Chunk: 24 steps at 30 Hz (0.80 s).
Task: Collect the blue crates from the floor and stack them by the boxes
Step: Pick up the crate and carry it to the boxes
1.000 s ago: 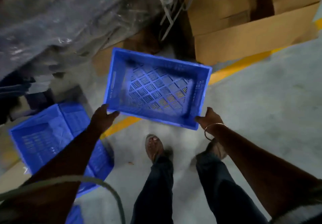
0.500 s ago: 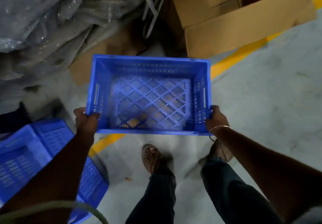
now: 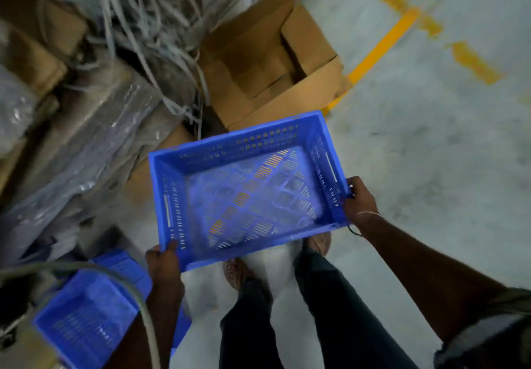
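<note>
I hold an empty blue crate [image 3: 247, 190] with a lattice bottom, open side up, in the air in front of my legs. My left hand [image 3: 163, 262] grips its near left corner and my right hand [image 3: 359, 199] grips its right end wall. A second blue crate [image 3: 89, 311] lies on the floor at the lower left, partly behind my left arm. An open cardboard box [image 3: 270, 64] stands just beyond the held crate.
Plastic-wrapped bundles [image 3: 80, 150] and loose grey straps [image 3: 149, 18] pile up on the left and at the back. A yellow floor line [image 3: 382, 47] runs past the box. Bare grey concrete floor [image 3: 445, 153] spreads to the right. My feet are under the crate.
The view has swung to the right and the crate has turned clockwise. The cardboard box now sits straight ahead, and the floor crate has slid toward the lower left.
</note>
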Available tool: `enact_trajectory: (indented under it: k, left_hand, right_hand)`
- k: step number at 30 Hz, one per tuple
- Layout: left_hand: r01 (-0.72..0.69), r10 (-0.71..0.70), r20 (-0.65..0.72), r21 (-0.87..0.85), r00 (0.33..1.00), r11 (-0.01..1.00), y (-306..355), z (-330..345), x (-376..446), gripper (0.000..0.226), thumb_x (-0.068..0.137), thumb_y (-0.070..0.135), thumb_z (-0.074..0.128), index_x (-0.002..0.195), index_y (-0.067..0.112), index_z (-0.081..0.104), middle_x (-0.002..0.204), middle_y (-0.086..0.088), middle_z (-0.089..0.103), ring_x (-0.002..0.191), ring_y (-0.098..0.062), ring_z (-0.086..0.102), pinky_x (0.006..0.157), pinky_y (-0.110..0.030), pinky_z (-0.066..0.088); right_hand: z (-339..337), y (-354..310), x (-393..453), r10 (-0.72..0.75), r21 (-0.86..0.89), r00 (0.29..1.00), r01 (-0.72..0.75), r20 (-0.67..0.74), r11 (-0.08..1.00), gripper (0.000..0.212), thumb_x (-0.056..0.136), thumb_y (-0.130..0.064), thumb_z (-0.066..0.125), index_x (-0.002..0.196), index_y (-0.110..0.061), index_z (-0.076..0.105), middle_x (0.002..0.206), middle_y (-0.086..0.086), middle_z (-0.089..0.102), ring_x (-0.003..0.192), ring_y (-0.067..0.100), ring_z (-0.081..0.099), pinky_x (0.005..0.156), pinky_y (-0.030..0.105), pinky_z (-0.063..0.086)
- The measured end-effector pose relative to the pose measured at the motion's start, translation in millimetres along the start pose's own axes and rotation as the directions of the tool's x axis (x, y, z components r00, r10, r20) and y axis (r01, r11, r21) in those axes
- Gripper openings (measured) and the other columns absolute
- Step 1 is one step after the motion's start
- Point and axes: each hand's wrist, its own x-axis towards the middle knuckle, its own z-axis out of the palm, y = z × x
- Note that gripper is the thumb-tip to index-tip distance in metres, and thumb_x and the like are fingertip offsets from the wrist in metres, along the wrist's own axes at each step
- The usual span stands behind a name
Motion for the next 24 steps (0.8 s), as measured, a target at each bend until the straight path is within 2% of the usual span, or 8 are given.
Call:
enact_trajectory:
  k: [3,6,8,11,14,18,21,24]
  left_hand:
    - [-0.042,0.042,0.039,-0.011,0.998,0.999,58,20,-69,0.027,0.085,0.014,0.072,0.081,0.025,0.047,0.086,-0.003,0.056,0.089,-0.022,0.055,0.082,-0.043,0.047]
    - [-0.176,0.175,0.150,-0.010,0.973,0.984,119,49,-134,0.018,0.079,0.021,0.071,0.092,0.023,0.059,0.101,-0.009,0.065,0.094,-0.028,0.063,0.085,-0.047,0.052]
    - [-0.265,0.258,0.226,-0.001,0.939,0.964,163,73,-164,0.024,0.077,0.024,0.071,0.100,0.020,0.065,0.107,-0.012,0.069,0.096,-0.031,0.067,0.085,-0.051,0.054]
    - [-0.395,0.364,0.362,0.011,0.858,0.919,237,111,-222,0.035,0.078,0.024,0.071,0.109,0.009,0.068,0.105,-0.018,0.071,0.090,-0.031,0.067,0.081,-0.050,0.055]
    - [-0.512,0.460,0.420,0.014,0.782,0.859,313,156,-279,0.015,0.082,0.018,0.074,0.089,0.010,0.065,0.090,-0.019,0.067,0.073,-0.030,0.063,0.074,-0.044,0.052]
    - [-0.707,0.619,0.459,0.029,0.637,0.706,396,214,-349,0.029,0.083,0.029,0.073,0.103,0.010,0.066,0.096,-0.017,0.071,0.086,-0.035,0.069,0.081,-0.052,0.058]
    - [-0.823,0.706,0.496,0.033,0.506,0.566,442,258,-409,0.027,0.086,0.033,0.073,0.102,0.012,0.067,0.092,-0.012,0.070,0.084,-0.031,0.066,0.074,-0.042,0.051]
    - [-0.882,0.739,0.530,0.038,0.416,0.470,472,305,-448,0.022,0.092,0.029,0.070,0.103,0.010,0.068,0.092,-0.013,0.069,0.084,-0.029,0.063,0.071,-0.038,0.044]
  right_hand:
    - [-94,-11,-26,-0.038,0.154,0.994,0.053,-0.101,0.987,0.027,0.073,-0.008,0.057,0.098,-0.019,0.058,0.087,0.004,0.064,0.079,0.026,0.060,0.066,0.026,0.042]
    - [-191,-27,-48,-0.082,0.312,0.974,0.146,-0.211,0.939,0.033,0.061,-0.017,0.052,0.093,-0.016,0.060,0.084,0.003,0.063,0.073,0.018,0.053,0.057,0.009,0.039]
    - [-254,-43,-59,-0.099,0.379,0.953,0.208,-0.287,0.902,0.036,0.059,-0.018,0.051,0.093,-0.016,0.060,0.085,0.004,0.063,0.073,0.017,0.052,0.056,0.006,0.039]
    - [-342,-54,-66,-0.131,0.394,0.911,0.295,-0.392,0.871,0.036,0.059,-0.016,0.048,0.094,-0.017,0.059,0.086,0.006,0.063,0.075,0.018,0.055,0.057,0.013,0.041]
    - [-427,-59,-64,-0.198,0.359,0.849,0.404,-0.490,0.842,0.043,0.059,-0.010,0.048,0.100,-0.012,0.062,0.089,0.006,0.064,0.078,0.013,0.057,0.061,0.007,0.042]
    - [-516,-60,-58,-0.160,0.361,0.798,0.429,-0.581,0.828,0.048,0.068,0.013,0.051,0.108,-0.013,0.063,0.097,0.008,0.066,0.086,0.022,0.060,0.069,0.022,0.044]
    - [-574,-52,-46,-0.113,0.338,0.745,0.425,-0.657,0.840,0.054,0.069,0.015,0.048,0.111,-0.015,0.063,0.099,0.008,0.068,0.087,0.024,0.062,0.075,0.026,0.043]
    - [-615,-37,-30,-0.061,0.352,0.727,0.403,-0.684,0.845,0.058,0.068,0.014,0.047,0.115,-0.016,0.064,0.101,0.008,0.069,0.089,0.026,0.064,0.078,0.030,0.048]
